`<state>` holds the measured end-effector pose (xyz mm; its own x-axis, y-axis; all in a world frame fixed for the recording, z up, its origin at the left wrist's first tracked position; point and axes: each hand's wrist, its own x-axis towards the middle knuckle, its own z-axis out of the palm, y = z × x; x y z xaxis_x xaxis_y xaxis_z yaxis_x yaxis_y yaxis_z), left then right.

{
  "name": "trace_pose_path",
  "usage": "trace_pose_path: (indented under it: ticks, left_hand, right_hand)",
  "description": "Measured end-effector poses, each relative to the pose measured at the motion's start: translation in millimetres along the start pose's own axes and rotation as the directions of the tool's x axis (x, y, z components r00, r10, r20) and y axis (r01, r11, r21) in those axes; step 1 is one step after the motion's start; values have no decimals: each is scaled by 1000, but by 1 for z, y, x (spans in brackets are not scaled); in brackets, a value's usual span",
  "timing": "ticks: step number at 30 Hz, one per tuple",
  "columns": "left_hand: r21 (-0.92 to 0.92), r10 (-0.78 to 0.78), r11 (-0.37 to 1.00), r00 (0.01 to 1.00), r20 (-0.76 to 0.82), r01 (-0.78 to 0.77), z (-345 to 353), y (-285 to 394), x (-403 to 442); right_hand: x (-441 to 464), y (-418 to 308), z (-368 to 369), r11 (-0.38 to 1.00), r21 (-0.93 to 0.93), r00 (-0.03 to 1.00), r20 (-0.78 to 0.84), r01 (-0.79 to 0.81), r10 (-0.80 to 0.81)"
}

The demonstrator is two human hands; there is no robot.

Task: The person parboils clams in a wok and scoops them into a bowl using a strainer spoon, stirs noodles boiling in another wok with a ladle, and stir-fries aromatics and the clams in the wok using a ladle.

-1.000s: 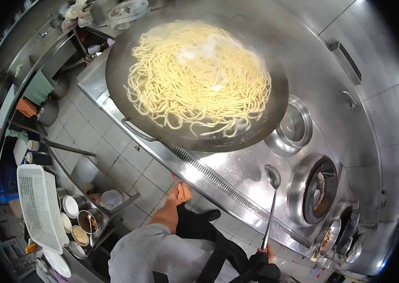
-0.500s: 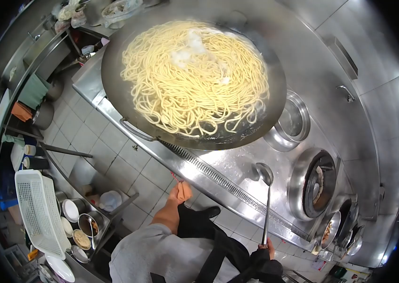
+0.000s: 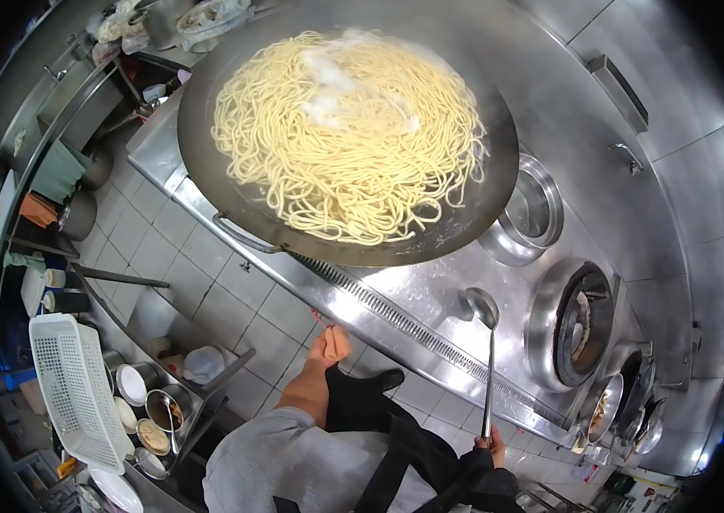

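Observation:
A wide wok (image 3: 345,250) heaped with yellow noodles (image 3: 353,162) sits on the steel range, with pale steam over the middle of the heap. My right hand (image 3: 496,446), at the lower right, is closed around the handle end of a long metal ladle (image 3: 490,368). The ladle's bowl rests over the steel top, to the right of the wok and apart from it. My left hand (image 3: 317,350) is beside the range's front edge, below the wok's loop handle (image 3: 246,235). It is closed on a folded orange cloth (image 3: 337,344); its fingers are partly hidden.
Right of the wok stand a round metal pot (image 3: 541,205) and a burner ring (image 3: 541,329). A slotted drain (image 3: 413,329) follows the range's front edge. At left, a white plastic basket (image 3: 71,385) sits near several small food containers. A tap (image 3: 627,158) projects from the back wall.
The noodles have shifted slightly within the wok, and the steam has changed shape. The view has moved a little. Both hands keep their holds, with the ladle almost unmoved.

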<state>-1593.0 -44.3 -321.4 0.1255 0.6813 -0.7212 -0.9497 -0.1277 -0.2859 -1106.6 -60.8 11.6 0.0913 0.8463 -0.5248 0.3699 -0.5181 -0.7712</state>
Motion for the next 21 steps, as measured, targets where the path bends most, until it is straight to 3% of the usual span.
trace_pose_path:
  ticks: [2,8,15,17,21]
  left_hand:
    - [90,41,995,999,-29,-38,12,-6,-11]
    - [26,40,999,998,43,-41,18,-3,-16]
    - [145,76,986,997,23,-78,13,3,-16]
    - [-45,-85,994,970,228,97,3,11,-12]
    - [59,-34,998,988,153,25,2,11,-14]
  right_hand:
    - [-2,-4,0,1000,2,1000,11,1,-1]
    - [-13,-24,19,1000,10,1000,9,-17,17]
    - [-33,-47,41,999,11,999,4,-34,34]
    - [-37,-46,44,999,31,999,5,-39,39]
    - [-44,-43,49,998,52,999,23,-28,26]
